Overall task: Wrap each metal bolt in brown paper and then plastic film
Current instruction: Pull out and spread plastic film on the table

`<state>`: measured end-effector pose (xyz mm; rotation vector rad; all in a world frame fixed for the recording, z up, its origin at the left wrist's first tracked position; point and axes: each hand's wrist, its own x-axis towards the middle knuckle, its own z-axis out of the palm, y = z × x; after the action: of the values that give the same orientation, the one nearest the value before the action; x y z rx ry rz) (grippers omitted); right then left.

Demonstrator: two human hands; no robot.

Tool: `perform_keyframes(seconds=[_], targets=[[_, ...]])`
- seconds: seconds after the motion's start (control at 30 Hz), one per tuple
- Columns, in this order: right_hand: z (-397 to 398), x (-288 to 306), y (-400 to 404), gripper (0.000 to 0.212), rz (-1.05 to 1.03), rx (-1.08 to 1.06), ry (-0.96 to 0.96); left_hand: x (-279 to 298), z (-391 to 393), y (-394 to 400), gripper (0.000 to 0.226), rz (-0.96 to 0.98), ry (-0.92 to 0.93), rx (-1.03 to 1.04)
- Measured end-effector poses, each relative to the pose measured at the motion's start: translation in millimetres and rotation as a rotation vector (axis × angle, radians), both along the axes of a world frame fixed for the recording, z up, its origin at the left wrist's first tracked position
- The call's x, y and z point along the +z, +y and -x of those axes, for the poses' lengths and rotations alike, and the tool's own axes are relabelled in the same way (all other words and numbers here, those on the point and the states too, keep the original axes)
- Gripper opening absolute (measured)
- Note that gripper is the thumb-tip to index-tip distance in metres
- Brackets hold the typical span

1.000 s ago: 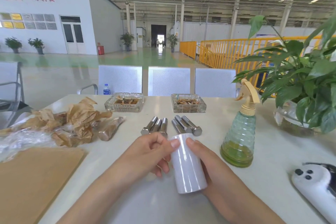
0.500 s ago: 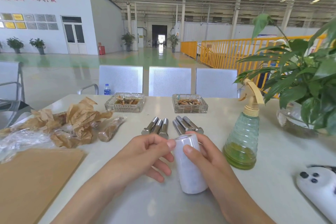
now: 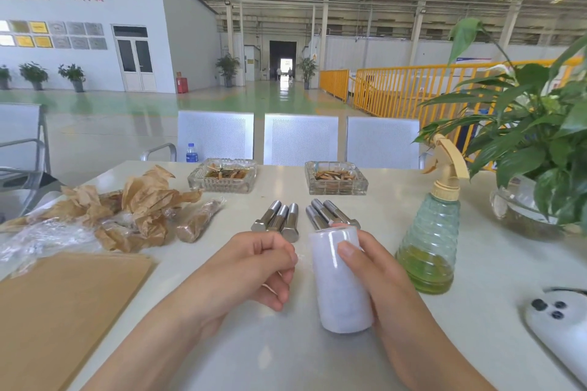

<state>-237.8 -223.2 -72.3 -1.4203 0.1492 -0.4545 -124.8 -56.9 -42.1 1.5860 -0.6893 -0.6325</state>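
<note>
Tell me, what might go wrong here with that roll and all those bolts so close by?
The right hand holds the film roll just in front of the bare bolts; tipping it forward could knock them and set them rolling. The left hand seems to pinch the film's edge; thin film may tear or cling to itself. The spray bottle stands close to the right hand, so a wide pull might topple it.

One view only, from your head: camera faces forward and down, close over bench (image 3: 317,359), wide angle; far hall beyond chairs (image 3: 300,140) also in view.
</note>
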Motion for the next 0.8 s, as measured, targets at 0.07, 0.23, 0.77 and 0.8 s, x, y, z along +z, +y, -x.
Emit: perform_keyframes(seconds=[0.07, 0.23, 0.77, 0.8], targets=[[1, 2, -2, 0.044, -0.119, -0.004, 0.019, 1, 0, 0, 0.011, 0.007, 0.017, 0.012], [7, 10, -9, 0.051, -0.359, 0.115, 0.102, 4, -6, 5, 0.005, 0.070, 0.063, 0.029], [7, 6, -9, 0.048, 0.123, -0.152, 0.105, -7, 3, -10, 0.019, 0.054, -0.116, 0.112], [7, 6, -8, 0.049, 0.202, -0.171, 0.059, -9, 4, -12, 0.020, 0.017, -0.143, 0.146]])
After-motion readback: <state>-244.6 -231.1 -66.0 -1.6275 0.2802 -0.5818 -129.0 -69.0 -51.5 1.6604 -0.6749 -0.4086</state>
